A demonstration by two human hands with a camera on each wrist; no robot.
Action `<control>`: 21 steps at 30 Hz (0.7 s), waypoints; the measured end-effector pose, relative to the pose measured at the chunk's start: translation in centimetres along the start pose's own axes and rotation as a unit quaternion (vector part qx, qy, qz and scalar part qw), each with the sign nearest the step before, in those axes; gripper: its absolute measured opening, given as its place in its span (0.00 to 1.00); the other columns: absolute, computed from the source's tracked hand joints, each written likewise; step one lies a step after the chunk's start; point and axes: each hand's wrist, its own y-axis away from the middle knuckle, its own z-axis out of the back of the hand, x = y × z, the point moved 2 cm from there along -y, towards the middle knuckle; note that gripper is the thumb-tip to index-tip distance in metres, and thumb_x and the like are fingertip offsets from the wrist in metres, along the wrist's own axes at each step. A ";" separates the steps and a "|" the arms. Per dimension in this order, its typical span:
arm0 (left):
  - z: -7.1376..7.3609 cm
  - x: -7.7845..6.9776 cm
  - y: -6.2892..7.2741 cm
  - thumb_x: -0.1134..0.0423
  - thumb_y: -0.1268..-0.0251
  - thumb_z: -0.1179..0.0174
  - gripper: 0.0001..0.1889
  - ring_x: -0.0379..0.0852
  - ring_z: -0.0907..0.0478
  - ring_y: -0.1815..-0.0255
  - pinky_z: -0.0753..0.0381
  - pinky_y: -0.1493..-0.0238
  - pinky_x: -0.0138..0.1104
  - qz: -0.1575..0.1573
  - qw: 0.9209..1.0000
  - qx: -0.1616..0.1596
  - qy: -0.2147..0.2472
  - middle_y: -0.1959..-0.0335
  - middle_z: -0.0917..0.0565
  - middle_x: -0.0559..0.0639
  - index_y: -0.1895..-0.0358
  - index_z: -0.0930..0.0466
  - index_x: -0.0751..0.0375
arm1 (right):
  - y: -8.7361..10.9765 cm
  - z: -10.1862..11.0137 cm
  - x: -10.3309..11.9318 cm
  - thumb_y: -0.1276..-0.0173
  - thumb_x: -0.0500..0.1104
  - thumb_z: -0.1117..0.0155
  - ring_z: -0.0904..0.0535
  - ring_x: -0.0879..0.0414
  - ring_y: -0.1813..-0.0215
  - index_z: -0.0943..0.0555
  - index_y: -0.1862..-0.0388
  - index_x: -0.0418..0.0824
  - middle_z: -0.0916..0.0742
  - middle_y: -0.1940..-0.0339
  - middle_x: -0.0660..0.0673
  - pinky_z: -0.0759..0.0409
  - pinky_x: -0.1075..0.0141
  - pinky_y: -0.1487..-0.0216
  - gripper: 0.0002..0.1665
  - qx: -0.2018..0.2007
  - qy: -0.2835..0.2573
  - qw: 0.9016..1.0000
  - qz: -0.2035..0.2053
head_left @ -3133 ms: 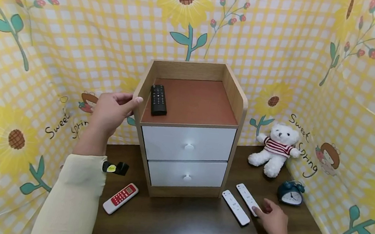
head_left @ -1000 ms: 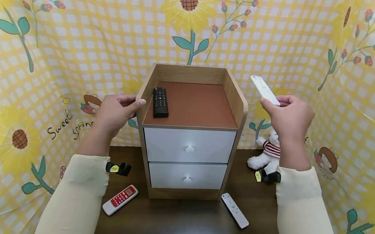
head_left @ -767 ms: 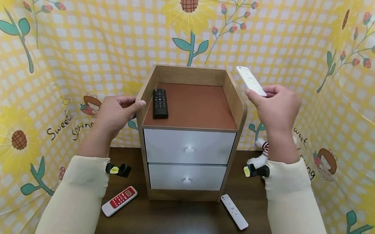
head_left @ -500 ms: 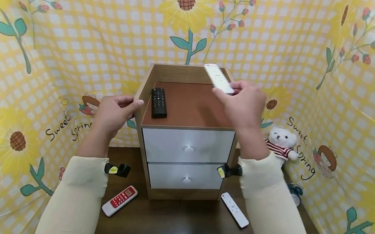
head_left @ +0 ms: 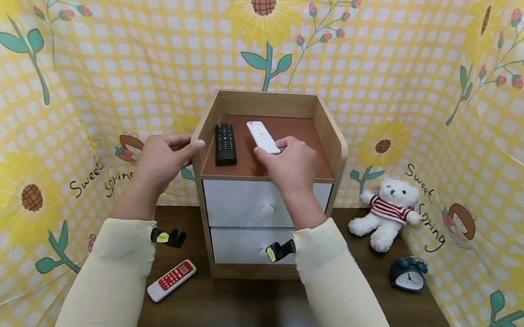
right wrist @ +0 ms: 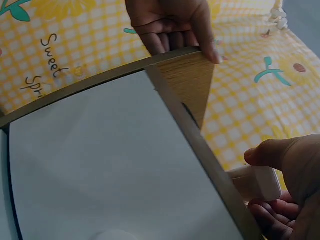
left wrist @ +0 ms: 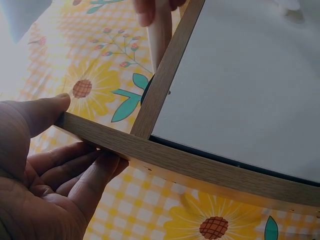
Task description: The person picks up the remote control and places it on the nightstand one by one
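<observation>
In the head view, a small wooden cabinet (head_left: 237, 204) with white drawers stands against the backdrop. My left hand (head_left: 161, 161) grips the front edge of its left side panel (left wrist: 110, 137); the left wrist view has the thumb on one face and the fingers on the other. Over the brown cabinet top, my right hand (head_left: 294, 168) pinches the near end of a white remote control (head_left: 263, 137) between thumb and fingers. That remote (right wrist: 255, 183) also appears at the right hand in the right wrist view. A black remote control (head_left: 225, 145) lies on the cabinet top, left of the white one.
A white remote with a red keypad (head_left: 172, 280) lies on the dark wooden tabletop (head_left: 213, 321), left of the cabinet. To the right sit a white teddy bear (head_left: 386, 211) in a striped shirt and a dark blue alarm clock (head_left: 408, 273). A yellow checked sheet (head_left: 160, 36) surrounds everything.
My right hand picked up a white remote from the tabletop, lifted it, and brought it left and down over the cabinet top. The right forearm now hides the other white remote. My left hand stayed.
</observation>
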 end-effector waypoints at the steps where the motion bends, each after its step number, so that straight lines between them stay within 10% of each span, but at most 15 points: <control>1: 0.0 0.0 0.0 0.47 0.20 0.33 0.32 0.58 0.17 0.29 0.15 0.29 0.48 -0.001 1.000 0.000 -0.001 0.26 0.19 0.62 0.24 0.21 0.63 | 0.0 -0.4 0.0 0.37 0.64 0.17 0.15 0.50 0.56 0.09 0.54 0.42 0.07 0.58 0.45 0.16 0.57 0.61 0.29 0.003 0.003 1.000 -0.001; 21: 0.0 -0.2 0.0 0.46 0.20 0.33 0.33 0.57 0.18 0.28 0.15 0.29 0.46 0.006 1.000 0.006 -0.001 0.24 0.21 0.62 0.23 0.22 0.64 | -0.6 -3.5 0.8 0.35 0.69 0.21 0.16 0.53 0.60 0.10 0.54 0.45 0.09 0.60 0.49 0.17 0.60 0.65 0.30 0.038 0.098 0.994 0.022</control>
